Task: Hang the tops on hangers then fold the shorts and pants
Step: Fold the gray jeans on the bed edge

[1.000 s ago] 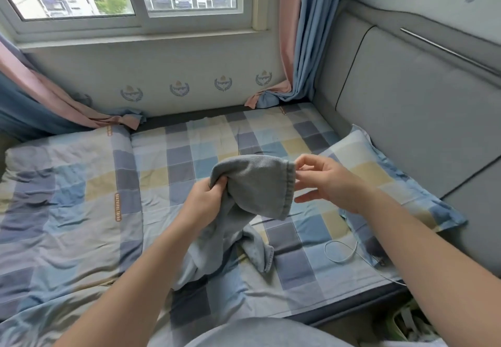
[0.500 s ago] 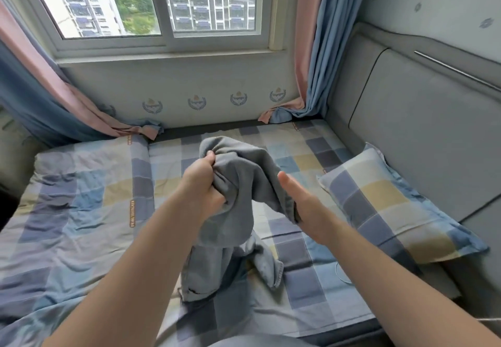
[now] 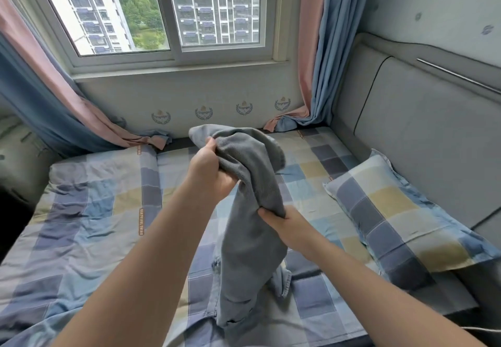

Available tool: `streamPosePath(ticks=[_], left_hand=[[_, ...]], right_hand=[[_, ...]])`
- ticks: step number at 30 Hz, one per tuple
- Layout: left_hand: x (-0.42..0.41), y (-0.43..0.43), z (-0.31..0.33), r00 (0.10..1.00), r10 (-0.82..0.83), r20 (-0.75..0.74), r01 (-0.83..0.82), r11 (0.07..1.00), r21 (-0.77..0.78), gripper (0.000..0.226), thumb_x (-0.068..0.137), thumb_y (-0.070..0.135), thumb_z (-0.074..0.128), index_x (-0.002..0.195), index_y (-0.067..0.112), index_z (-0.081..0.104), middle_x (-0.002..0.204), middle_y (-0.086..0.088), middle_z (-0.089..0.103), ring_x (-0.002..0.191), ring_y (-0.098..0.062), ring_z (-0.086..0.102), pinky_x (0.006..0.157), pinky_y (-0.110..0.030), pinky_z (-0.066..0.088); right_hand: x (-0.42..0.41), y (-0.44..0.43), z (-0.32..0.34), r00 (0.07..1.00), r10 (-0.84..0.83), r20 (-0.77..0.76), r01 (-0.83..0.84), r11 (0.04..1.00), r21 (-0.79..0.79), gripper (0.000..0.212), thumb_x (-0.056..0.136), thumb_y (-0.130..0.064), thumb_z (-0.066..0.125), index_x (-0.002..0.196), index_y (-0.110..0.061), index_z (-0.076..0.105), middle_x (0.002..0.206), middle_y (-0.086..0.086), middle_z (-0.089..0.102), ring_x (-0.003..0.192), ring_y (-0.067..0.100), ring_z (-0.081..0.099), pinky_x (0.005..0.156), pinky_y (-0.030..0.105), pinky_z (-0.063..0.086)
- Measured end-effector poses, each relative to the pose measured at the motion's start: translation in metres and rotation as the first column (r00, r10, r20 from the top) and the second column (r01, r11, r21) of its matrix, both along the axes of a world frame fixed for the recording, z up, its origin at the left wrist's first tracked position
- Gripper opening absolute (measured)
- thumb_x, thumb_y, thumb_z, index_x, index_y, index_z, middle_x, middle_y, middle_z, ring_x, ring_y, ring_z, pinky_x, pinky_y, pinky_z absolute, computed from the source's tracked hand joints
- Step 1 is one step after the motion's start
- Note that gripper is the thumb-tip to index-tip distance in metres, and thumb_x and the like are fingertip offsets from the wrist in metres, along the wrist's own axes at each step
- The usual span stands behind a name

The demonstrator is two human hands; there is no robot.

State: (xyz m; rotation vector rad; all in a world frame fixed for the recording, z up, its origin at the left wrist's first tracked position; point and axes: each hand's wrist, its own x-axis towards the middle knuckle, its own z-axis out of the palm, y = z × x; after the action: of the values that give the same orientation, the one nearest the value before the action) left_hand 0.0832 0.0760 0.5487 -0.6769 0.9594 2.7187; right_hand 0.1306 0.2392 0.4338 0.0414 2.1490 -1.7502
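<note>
- The faded grey-blue denim pants (image 3: 250, 260) hang bunched in the middle of the view, held up over the bed between both hands. Their lower end trails down toward 6 o'clock and rests crumpled on the sheet.
- The left hand (image 3: 208, 169) sits just left of centre, at about 9 o'clock. Its fingers are clenched round a thick wad of the denim near the top, and a loose fold flops over above the knuckles.
- The right hand (image 3: 288, 224) is lower, at about 5 o'clock. Thumb and fingers pinch the right-hand edge of the fabric where it narrows, and the rest of the fingers are hidden behind the cloth.
- The bed's blue, grey and yellow checked sheet (image 3: 89, 211) lies wrinkled under everything.
- A matching checked pillow (image 3: 401, 211) lies at 4 o'clock, against the grey padded headboard (image 3: 423, 135) and well apart from the pants.
- At 12 o'clock is a white-framed window (image 3: 173, 56). Pink-and-blue curtains hang at 10 o'clock (image 3: 40, 102) and 1 o'clock (image 3: 317, 61), with their hems pooled on the bed's far edge.
</note>
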Motion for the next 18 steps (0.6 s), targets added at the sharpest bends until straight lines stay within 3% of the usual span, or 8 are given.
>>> streamPosePath(ticks=[3, 5, 7, 9, 11, 14, 16, 18], left_hand=[[-0.001, -0.008, -0.012, 0.995, -0.067, -0.073, 0.058, 0.991, -0.119, 0.057, 0.104, 0.048, 0.044, 0.136, 0.001, 0.049, 0.126, -0.018, 0.065, 0.109, -0.03, 0.064, 0.087, -0.045, 0.051], [0.004, -0.012, -0.023, 0.971, -0.186, -0.153, 0.135, 0.947, -0.291, 0.063, 0.101, 0.052, 0.045, 0.139, 0.002, 0.05, 0.114, -0.01, 0.067, 0.094, -0.022, 0.065, 0.08, -0.037, 0.049], [0.012, -0.015, -0.036, 0.93, -0.302, -0.21, 0.187, 0.88, -0.437, 0.072, 0.092, 0.056, 0.052, 0.141, 0.003, 0.047, 0.104, -0.013, 0.057, 0.083, -0.021, 0.055, 0.079, -0.036, 0.039], [0.02, -0.016, -0.049, 0.881, -0.418, -0.221, 0.247, 0.806, -0.538, 0.076, 0.084, 0.058, 0.058, 0.138, 0.006, 0.048, 0.112, -0.012, 0.054, 0.09, -0.03, 0.049, 0.082, -0.039, 0.038], [0.03, -0.013, -0.064, 0.831, -0.528, -0.177, 0.334, 0.726, -0.601, 0.07, 0.085, 0.059, 0.064, 0.136, 0.014, 0.053, 0.124, -0.01, 0.064, 0.107, -0.03, 0.061, 0.096, -0.041, 0.048], [0.047, -0.003, -0.091, 0.768, -0.625, -0.141, 0.428, 0.664, -0.614, 0.059, 0.089, 0.052, 0.066, 0.137, 0.02, 0.054, 0.13, -0.003, 0.067, 0.121, -0.023, 0.063, 0.111, -0.051, 0.043], [0.058, 0.001, -0.105, 0.744, -0.654, -0.138, 0.429, 0.627, -0.651, 0.059, 0.082, 0.052, 0.07, 0.134, 0.029, 0.054, 0.128, 0.007, 0.068, 0.122, -0.015, 0.061, 0.111, -0.043, 0.043], [0.068, 0.007, -0.114, 0.696, -0.7, -0.161, 0.427, 0.583, -0.691, 0.06, 0.077, 0.046, 0.074, 0.132, 0.033, 0.054, 0.125, 0.014, 0.068, 0.121, -0.01, 0.062, 0.099, -0.029, 0.05]], right_hand=[[-0.001, 0.007, 0.01, 0.999, -0.029, -0.042, 0.029, 1.0, 0.005, 0.032, 0.099, -0.045, 0.056, 0.101, -0.017, 0.073, 0.101, -0.003, 0.077, 0.098, 0.015, 0.071, 0.096, 0.038, 0.054], [-0.003, 0.009, 0.02, 0.994, -0.073, -0.078, 0.072, 0.997, -0.016, 0.035, 0.099, -0.046, 0.056, 0.104, -0.016, 0.073, 0.102, -0.002, 0.077, 0.101, 0.015, 0.071, 0.098, 0.041, 0.053], [-0.007, 0.011, 0.03, 0.986, -0.109, -0.129, 0.104, 0.994, -0.046, 0.033, 0.099, -0.044, 0.056, 0.102, -0.016, 0.074, 0.101, -0.001, 0.077, 0.101, 0.015, 0.071, 0.099, 0.041, 0.053], [-0.011, 0.012, 0.042, 0.977, -0.128, -0.171, 0.12, 0.991, -0.059, 0.035, 0.099, -0.044, 0.056, 0.098, -0.015, 0.075, 0.099, 0.002, 0.077, 0.099, 0.016, 0.071, 0.097, 0.04, 0.054], [-0.015, 0.012, 0.054, 0.968, -0.138, -0.21, 0.126, 0.99, -0.069, 0.038, 0.098, -0.045, 0.057, 0.094, -0.013, 0.076, 0.097, 0.007, 0.077, 0.096, 0.02, 0.072, 0.092, 0.04, 0.056], [-0.024, 0.012, 0.068, 0.956, -0.17, -0.241, 0.148, 0.983, -0.104, 0.043, 0.095, -0.049, 0.058, 0.095, -0.009, 0.074, 0.094, 0.009, 0.077, 0.094, 0.024, 0.073, 0.087, 0.041, 0.057], [-0.03, 0.01, 0.077, 0.95, -0.19, -0.246, 0.167, 0.979, -0.114, 0.04, 0.097, -0.049, 0.057, 0.097, -0.012, 0.073, 0.093, 0.003, 0.078, 0.093, 0.019, 0.073, 0.085, 0.037, 0.057], [-0.035, 0.008, 0.083, 0.946, -0.233, -0.225, 0.197, 0.965, -0.171, 0.035, 0.098, -0.047, 0.058, 0.095, -0.015, 0.072, 0.092, 0.001, 0.078, 0.091, 0.016, 0.073, 0.083, 0.034, 0.057]])
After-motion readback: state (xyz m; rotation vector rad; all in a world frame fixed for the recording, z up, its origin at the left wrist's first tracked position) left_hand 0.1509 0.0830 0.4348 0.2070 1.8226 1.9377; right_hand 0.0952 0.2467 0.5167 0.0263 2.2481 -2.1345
